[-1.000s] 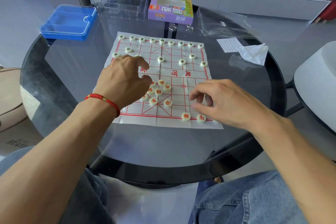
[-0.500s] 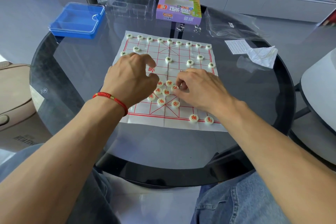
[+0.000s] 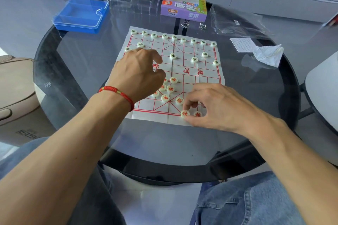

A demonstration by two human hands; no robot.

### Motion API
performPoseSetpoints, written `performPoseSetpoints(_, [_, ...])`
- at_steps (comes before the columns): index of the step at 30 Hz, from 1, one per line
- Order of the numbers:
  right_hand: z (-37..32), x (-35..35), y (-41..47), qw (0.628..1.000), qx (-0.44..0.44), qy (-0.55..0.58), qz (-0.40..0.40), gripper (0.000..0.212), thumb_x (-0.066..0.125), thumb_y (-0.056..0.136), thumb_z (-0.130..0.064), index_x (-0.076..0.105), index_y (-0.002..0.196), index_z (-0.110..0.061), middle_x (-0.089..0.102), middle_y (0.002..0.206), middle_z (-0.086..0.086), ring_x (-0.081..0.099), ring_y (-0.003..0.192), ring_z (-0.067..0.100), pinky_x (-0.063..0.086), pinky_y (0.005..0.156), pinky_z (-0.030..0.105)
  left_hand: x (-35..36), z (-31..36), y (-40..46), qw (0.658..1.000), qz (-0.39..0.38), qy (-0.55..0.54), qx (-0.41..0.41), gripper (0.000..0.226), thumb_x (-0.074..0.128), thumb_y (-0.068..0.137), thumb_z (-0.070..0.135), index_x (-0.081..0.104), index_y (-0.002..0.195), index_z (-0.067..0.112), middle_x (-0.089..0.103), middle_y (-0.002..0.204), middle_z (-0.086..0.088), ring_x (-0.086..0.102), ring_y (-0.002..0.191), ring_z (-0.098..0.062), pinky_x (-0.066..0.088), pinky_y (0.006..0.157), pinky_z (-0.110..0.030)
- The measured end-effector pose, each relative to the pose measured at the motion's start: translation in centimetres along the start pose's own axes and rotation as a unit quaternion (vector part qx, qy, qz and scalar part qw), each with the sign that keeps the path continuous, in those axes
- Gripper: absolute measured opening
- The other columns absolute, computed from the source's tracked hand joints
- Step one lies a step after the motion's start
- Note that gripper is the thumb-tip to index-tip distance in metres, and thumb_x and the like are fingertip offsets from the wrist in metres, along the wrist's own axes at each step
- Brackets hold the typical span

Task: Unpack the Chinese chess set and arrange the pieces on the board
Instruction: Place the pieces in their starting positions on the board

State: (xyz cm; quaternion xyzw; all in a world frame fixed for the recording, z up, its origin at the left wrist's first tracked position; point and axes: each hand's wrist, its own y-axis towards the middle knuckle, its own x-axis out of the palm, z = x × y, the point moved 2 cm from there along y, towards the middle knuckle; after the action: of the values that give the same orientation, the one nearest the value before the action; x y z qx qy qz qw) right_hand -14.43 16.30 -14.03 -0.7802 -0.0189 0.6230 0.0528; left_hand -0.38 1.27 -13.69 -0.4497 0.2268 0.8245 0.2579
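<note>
Right hand: the right hand pinched a round red piece with its thumb and first finger, on the near edge line of the board.
Left hand: the left hand hung over the loose red pieces in the middle of the near half, fingers curled. I could not tell if its grip held a piece.
Green pieces: the green pieces stood in their rows on the far side.
How a piece handles: it looked small, light, hard and smooth. It may slip, so pinching its round edge seemed best.
Board: it looked like thin, soft, creased cloth or paper. It could slide or wrinkle if pushed.
Counter: a round glass counter, shiny and slick.
Around it: a blue box, a purple box, a clear bag, and a crumpled paper.
Room: a low cabinet stood behind.
</note>
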Motion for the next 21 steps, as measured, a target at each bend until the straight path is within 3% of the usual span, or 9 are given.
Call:
performPoseSetpoints(7, [0.2, 0.6, 0.1, 1.0, -0.009, 0.006, 0.0, 0.022, 0.067, 0.09, -0.051, 0.067, 0.104, -0.035, 0.057, 0.097, -0.017, 0.057, 0.091, 0.004, 0.045, 0.077, 0.019, 0.0, -0.2, 0.0, 1.0, -0.001, 0.002, -0.005, 0.034, 0.062, 0.093, 0.026, 0.065, 0.127, 0.022, 0.059, 0.14, -0.004, 0.057, 0.125, -0.028, 0.049, 0.1, -0.045])
performPoseSetpoints(11, [0.2, 0.5, 0.0, 1.0, -0.013, 0.008, -0.006, 0.024, 0.067, 0.09, -0.05, 0.067, 0.106, -0.033, 0.059, 0.099, -0.015, 0.057, 0.091, 0.005, 0.051, 0.08, 0.023, 0.0, -0.1, 0.0, 1.0, -0.002, 0.004, -0.006, 0.034, 0.061, 0.094, 0.026, 0.065, 0.128, 0.021, 0.059, 0.141, -0.005, 0.057, 0.124, -0.028, 0.049, 0.1, -0.044])
performPoseSetpoints(14, [0.5, 0.1, -0.1, 1.0, -0.004, 0.015, 0.018, 0.023, 0.067, 0.09, -0.049, 0.067, 0.105, -0.032, 0.059, 0.097, -0.016, 0.054, 0.084, 0.002, 0.045, 0.074, 0.022, 0.0, -0.1, 0.0, 1.0, -0.003, 0.004, -0.007, 0.035, 0.062, 0.094, 0.026, 0.064, 0.128, 0.021, 0.059, 0.141, -0.005, 0.057, 0.125, -0.028, 0.049, 0.1, -0.044])
performPoseSetpoints(21, [0.3, 0.5, 2.2, 0.997, 0.011, 0.015, 0.079, 0.025, 0.064, 0.095, -0.05, 0.068, 0.105, -0.027, 0.062, 0.095, -0.012, 0.058, 0.089, 0.012, 0.051, 0.077, 0.035, 0.2, -0.1, 0.0, 1.0, -0.003, 0.009, -0.002, 0.034, 0.062, 0.093, 0.026, 0.065, 0.127, 0.022, 0.059, 0.14, -0.005, 0.057, 0.124, -0.029, 0.049, 0.1, -0.045])
